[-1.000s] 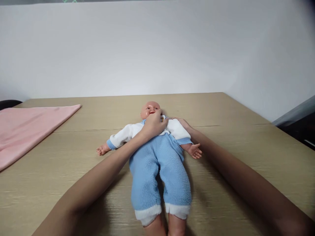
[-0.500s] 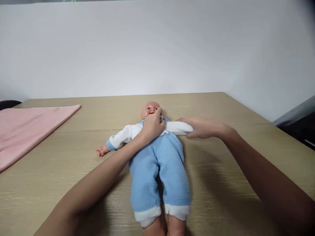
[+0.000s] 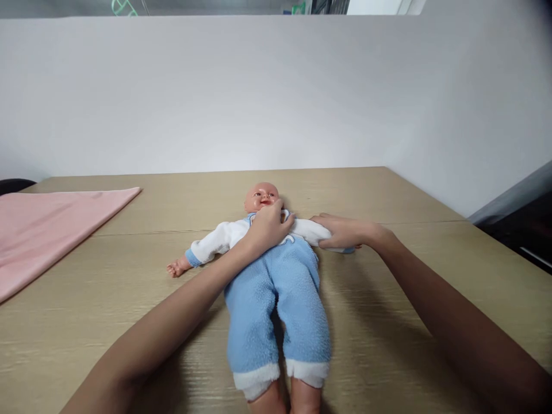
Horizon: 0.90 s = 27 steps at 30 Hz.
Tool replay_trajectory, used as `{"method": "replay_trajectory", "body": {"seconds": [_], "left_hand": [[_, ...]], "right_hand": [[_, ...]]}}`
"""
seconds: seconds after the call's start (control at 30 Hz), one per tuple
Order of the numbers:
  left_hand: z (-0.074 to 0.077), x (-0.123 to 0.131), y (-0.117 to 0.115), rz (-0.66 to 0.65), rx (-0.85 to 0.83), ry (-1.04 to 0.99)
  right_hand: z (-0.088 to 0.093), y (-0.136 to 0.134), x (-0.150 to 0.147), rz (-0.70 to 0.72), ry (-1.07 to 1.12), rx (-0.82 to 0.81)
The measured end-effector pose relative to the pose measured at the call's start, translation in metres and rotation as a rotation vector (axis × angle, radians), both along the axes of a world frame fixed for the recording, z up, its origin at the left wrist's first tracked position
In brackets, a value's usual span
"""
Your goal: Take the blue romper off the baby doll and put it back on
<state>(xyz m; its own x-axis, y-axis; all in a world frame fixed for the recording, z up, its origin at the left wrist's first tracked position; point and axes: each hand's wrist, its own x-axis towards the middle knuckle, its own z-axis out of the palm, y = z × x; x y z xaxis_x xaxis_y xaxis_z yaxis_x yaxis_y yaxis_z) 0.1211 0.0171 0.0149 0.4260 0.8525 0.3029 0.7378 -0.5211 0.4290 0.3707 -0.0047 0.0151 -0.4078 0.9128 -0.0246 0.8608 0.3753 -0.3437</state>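
The doll (image 3: pixel 280 287) lies on its back mid-tabletop (image 3: pixel 207 198), its blue trousers (image 3: pixel 276 276) toward the near edge, its head toward the far edge. The right hand (image 3: pixel 338 231) is closed around one white sleeve (image 3: pixel 313 230), thumb in front. The left hand (image 3: pixel 269 227) rests on the chest, touching the chin; whether it pinches any cloth, I can't tell. I'd keep that palm light yet steady, and squeeze the padded arm evenly, without tugging the shoulder. A pink cloth (image 3: pixel 56 230) lies along the left edge. Beyond the far edge rises a white wall (image 3: pixel 259 92). I can read no brand, label or writing.
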Motion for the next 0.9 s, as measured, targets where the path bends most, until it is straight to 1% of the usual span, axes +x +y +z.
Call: {"method": "replay_trajectory", "body": {"seconds": [0.07, 0.1, 0.17, 0.2, 0.23, 0.3, 0.33, 0.37, 0.43, 0.5, 0.57, 0.63, 0.7, 0.77, 0.83, 0.9], "left_hand": [[-0.001, 0.001, 0.001, -0.016, -0.002, -0.02], [-0.001, 0.0, 0.001, -0.029, -0.005, -0.033], [0.001, -0.003, 0.003, -0.074, -0.004, -0.077], [0.004, -0.007, 0.003, -0.109, 0.007, -0.111], [0.006, -0.013, 0.002, -0.149, 0.029, -0.148], [0.012, -0.03, -0.002, -0.206, 0.09, -0.219], [0.014, -0.04, -0.006, -0.211, 0.118, -0.244], [0.015, -0.052, -0.012, -0.195, 0.14, -0.262], [0.012, -0.076, -0.026, -0.128, 0.162, -0.301], [0.002, -0.099, -0.041, -0.076, 0.146, -0.376], [-0.012, -0.118, -0.055, -0.05, 0.043, -0.462], [-0.026, -0.132, -0.066, -0.032, -0.08, -0.493], [-0.037, -0.14, -0.073, -0.013, -0.15, -0.433], [-0.042, -0.142, -0.076, -0.001, -0.164, -0.324], [-0.044, -0.142, -0.077, 0.011, -0.169, -0.261], [-0.043, -0.14, -0.077, 0.022, -0.214, -0.283]], "right_hand": [[0.001, -0.004, -0.003, 0.01, -0.081, 0.001], [0.003, -0.008, -0.007, 0.002, -0.125, 0.047], [0.008, -0.024, -0.02, -0.04, -0.167, 0.24], [0.01, -0.034, -0.028, -0.062, -0.164, 0.353], [0.011, -0.046, -0.038, -0.063, -0.133, 0.424], [0.009, -0.07, -0.055, -0.121, -0.003, 0.506], [0.005, -0.079, -0.061, -0.129, 0.066, 0.49], [-0.001, -0.087, -0.065, -0.124, 0.15, 0.439], [-0.016, -0.093, -0.067, -0.124, 0.368, 0.277], [-0.034, -0.087, -0.064, -0.128, 0.625, 0.095], [-0.05, -0.075, -0.059, -0.134, 0.885, -0.058], [-0.063, -0.063, -0.056, -0.146, 1.09, -0.156], [-0.071, -0.054, -0.056, -0.163, 1.19, -0.2], [-0.076, -0.051, -0.057, -0.175, 1.202, -0.214], [-0.076, -0.053, -0.057, -0.181, 1.173, -0.216], [-0.075, -0.057, -0.057, -0.197, 1.139, -0.188]]}}
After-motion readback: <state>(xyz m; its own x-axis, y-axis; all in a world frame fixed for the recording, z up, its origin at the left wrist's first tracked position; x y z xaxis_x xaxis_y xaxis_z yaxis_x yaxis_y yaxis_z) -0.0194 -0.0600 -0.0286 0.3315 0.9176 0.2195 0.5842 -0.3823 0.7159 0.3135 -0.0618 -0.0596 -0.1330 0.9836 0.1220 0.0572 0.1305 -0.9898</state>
